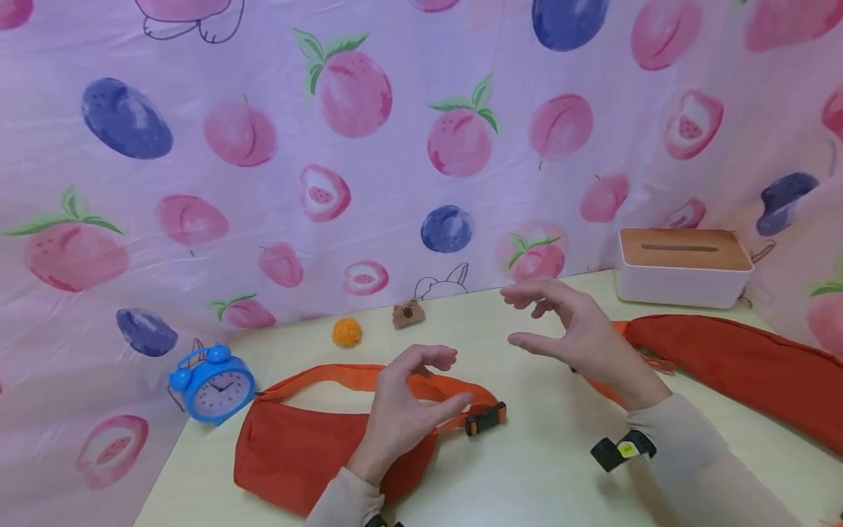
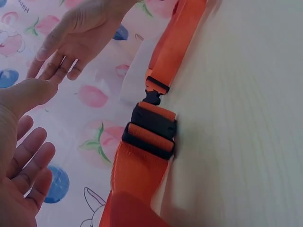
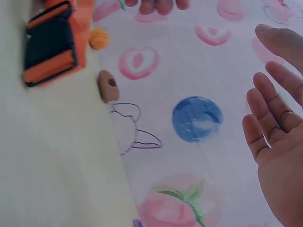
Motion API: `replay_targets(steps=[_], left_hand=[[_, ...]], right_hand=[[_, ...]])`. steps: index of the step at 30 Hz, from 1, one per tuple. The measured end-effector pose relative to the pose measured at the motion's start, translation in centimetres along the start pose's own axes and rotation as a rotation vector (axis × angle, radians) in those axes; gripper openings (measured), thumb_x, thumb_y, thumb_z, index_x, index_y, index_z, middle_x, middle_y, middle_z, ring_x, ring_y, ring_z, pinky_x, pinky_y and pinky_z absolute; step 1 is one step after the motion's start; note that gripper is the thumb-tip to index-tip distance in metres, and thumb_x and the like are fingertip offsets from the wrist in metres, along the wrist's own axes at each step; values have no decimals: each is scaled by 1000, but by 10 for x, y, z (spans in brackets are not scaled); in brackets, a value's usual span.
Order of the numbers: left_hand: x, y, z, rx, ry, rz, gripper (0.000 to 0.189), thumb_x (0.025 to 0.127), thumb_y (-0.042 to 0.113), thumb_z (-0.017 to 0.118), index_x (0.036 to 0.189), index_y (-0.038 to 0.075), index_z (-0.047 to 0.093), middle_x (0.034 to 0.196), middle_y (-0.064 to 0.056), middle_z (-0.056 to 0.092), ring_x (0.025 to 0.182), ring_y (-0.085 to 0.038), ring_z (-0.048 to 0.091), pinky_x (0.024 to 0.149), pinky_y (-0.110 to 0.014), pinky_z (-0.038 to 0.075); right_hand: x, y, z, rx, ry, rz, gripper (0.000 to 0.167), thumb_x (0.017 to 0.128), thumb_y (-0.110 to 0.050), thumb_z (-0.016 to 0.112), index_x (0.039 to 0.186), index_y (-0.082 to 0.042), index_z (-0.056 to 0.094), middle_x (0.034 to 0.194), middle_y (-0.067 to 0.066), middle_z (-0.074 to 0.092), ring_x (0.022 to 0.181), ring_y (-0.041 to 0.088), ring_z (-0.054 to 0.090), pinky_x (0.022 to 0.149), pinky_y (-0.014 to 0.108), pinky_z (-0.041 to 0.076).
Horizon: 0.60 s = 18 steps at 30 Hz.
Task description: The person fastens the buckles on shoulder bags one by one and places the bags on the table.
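A blue clock (image 1: 246, 377) with two bells (image 1: 218, 353) and a white dial (image 1: 220, 399) stands at the left edge of the pale counter (image 1: 527, 468). Near the back edge lie a yellow-orange ball (image 1: 347, 332) and, just to its right, a small brown toy (image 1: 409, 315) — the two apart. A white box (image 1: 685, 285) with a slotted brown lid (image 1: 685, 260) sits at the back right. Behind hangs a cloth (image 1: 395, 176) — pale lilac, printed with pink peaches, blue fruit and green leaves.
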<state>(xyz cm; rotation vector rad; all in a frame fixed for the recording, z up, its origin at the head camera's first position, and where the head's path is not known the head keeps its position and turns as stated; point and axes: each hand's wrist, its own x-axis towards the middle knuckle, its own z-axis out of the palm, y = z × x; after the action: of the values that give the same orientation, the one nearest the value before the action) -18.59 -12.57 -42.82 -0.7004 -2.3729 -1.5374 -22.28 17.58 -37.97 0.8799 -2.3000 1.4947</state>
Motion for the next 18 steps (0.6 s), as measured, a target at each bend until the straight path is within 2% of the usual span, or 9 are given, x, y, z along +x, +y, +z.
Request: replay_targets(steps=[4, 7, 11, 15, 18], left_hand=[[7, 6, 9, 3, -21, 41, 55, 87, 21, 99, 134, 31, 74, 124, 15, 76, 120, -21, 73, 102, -48, 61], [11, 10, 15, 1, -35, 67, 55, 88, 27, 98, 137, 29, 74, 129, 14, 76, 122, -17, 73, 102, -39, 61], [15, 12, 26, -16, -56, 80, 56, 91, 32, 94, 142, 28, 73, 135, 13, 75, 125, -15, 71, 105, -41, 59], [20, 15, 38, -45, -95, 56, 57, 94, 34, 91, 147, 30, 70, 141, 15, 72, 129, -15, 69, 110, -43, 57], [24, 20, 49, -79, -121, 39, 59, 94, 35, 90, 149, 31, 68, 144, 17, 70, 132, -14, 67, 113, -43, 55]], right_hand=[[2, -8, -22, -27, 39, -15, 62, 94, -4, 89, 150, -18, 68, 142, 3, 71, 126, 19, 61, 102, 20, 50], [3, -14, -37, -49, 58, 21, 62, 95, -7, 89, 152, -22, 67, 147, 0, 69, 128, 19, 60, 102, 20, 50], [3, -13, -58, -107, 75, 83, 62, 99, -13, 87, 155, -28, 65, 151, -4, 66, 129, 15, 58, 101, 19, 49], [3, -5, -77, -155, 77, 97, 60, 100, -13, 85, 156, -24, 65, 152, 2, 65, 131, 14, 58, 99, 15, 50], [3, 4, -89, -160, 80, 122, 59, 101, -14, 84, 155, -25, 65, 153, 2, 66, 132, 11, 58, 96, 13, 53]])
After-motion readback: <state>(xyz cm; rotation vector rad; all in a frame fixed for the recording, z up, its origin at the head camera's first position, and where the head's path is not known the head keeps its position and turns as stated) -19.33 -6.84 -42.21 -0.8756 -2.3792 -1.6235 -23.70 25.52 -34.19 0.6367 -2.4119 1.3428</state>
